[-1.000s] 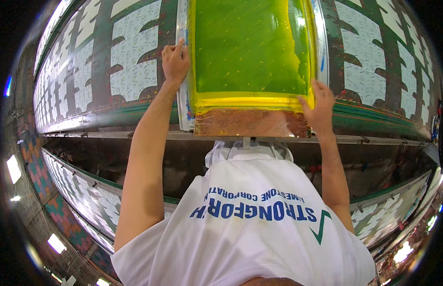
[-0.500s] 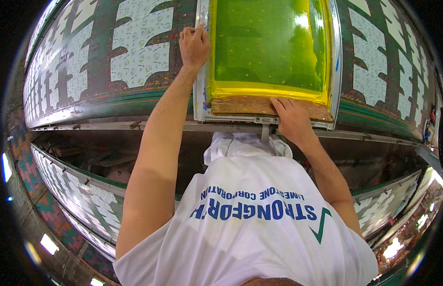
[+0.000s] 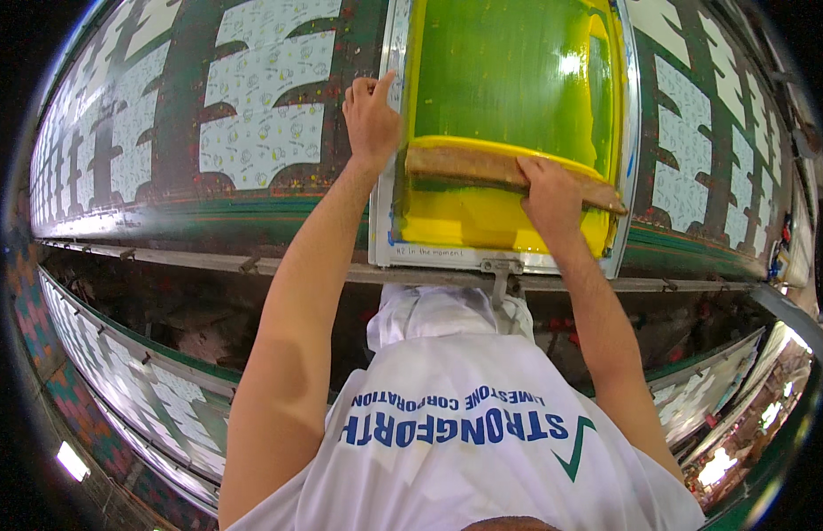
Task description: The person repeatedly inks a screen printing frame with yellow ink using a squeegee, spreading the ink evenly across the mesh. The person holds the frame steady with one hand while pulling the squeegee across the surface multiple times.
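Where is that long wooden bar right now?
In the head view, the long wooden bar is just right of centre in the upper half, across the framed green screen, gripped by the right hand, with yellow ink below it.

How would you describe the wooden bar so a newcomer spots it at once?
Find the silver frame at the top of the picture. Across its lower part runs a long bar, gripped by the right hand. Its brown wood stands out from the green and yellow surface.
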Tool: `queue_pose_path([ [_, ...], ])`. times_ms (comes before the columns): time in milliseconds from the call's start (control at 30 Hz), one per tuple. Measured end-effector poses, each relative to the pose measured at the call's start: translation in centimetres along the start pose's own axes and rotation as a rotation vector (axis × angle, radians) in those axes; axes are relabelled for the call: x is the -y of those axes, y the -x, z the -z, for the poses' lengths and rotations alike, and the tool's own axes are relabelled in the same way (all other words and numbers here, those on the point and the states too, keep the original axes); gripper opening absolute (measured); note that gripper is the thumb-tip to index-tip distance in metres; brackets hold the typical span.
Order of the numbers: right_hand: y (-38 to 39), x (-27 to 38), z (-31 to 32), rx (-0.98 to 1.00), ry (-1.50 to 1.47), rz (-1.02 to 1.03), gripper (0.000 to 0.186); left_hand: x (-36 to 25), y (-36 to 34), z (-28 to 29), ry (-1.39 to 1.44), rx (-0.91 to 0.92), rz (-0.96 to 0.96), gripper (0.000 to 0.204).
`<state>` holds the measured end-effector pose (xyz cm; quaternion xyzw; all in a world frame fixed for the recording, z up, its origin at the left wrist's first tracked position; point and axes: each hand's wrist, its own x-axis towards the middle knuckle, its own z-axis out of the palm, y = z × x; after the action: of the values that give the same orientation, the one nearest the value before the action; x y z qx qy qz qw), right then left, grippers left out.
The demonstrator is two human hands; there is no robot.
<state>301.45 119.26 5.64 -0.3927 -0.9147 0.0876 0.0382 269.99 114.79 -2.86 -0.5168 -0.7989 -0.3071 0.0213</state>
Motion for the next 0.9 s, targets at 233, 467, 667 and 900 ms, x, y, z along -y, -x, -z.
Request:
queue_pose_path([
  [233, -16.0, -6.4, -0.5, -0.044, 0.105, 0.061, 0.039, -0.5, -0.2, 0.3, -0.042, 0.043, 0.038, 0.056],
  [467, -30.3, -11.5, -0.4, -0.107, 0.163, 0.057, 0.027, -0.5, -0.3, 0.4, -0.122, 0.056, -0.001, 0.058],
  [667, -36.5, -12.5, 1.7, -0.047, 0.167, 0.047, 0.024, -1.0, -0.2, 0.5, -0.195, 0.025, -0.037, 0.059],
  [900, -31.1, -11.7, -0.2, -0.055, 0.109, 0.119, 0.022, -1.3, -0.1, 0.7, -0.248, 0.036, -0.04, 0.06],
])
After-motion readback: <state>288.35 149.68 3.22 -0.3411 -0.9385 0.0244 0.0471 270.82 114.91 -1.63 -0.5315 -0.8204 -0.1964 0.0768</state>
